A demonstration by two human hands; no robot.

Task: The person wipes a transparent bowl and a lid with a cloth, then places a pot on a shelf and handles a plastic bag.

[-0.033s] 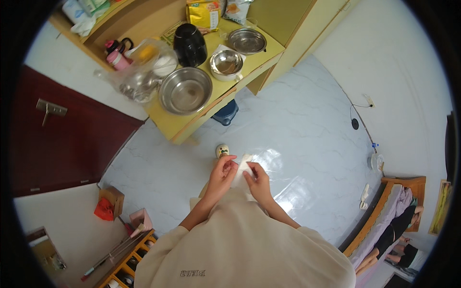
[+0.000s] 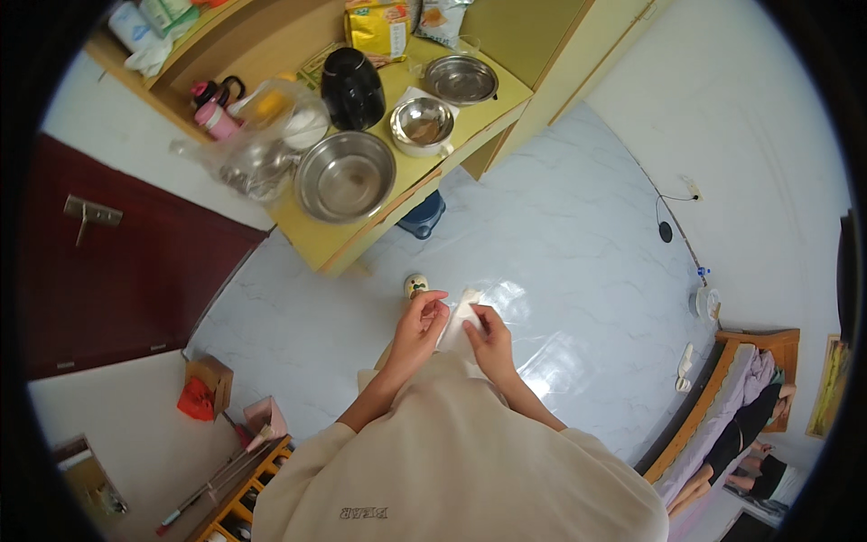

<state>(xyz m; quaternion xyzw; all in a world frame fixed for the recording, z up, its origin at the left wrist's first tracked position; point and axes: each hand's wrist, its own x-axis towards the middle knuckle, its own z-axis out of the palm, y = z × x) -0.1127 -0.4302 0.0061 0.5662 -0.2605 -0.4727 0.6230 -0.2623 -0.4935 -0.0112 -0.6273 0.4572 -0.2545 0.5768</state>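
Observation:
Low in front of my body I hold a thin white sheet (image 2: pixel 461 318), which looks like a folded tissue. My right hand (image 2: pixel 493 343) pinches its right edge between thumb and fingers. At the left edge, my left hand (image 2: pixel 419 329) is curled with the fingertips close together against the sheet; its grip is partly hidden. The sheet's upper end sticks up between the two hands. Just beyond my left hand a pale patterned shoe (image 2: pixel 415 285) shows on the floor.
Ahead stands a yellow-topped counter (image 2: pixel 316 244) with a steel basin (image 2: pixel 346 178), a smaller bowl (image 2: pixel 423 125), a steel dish (image 2: pixel 461 79) and a black appliance (image 2: pixel 353 88). A blue stool (image 2: pixel 423 217) sits beneath. At right, a person (image 2: pixel 741 438) lies on a bed (image 2: pixel 673 462).
My right hand has shifted slightly right and down, and more of the white sheet shows between my hands. The view has tilted a little.

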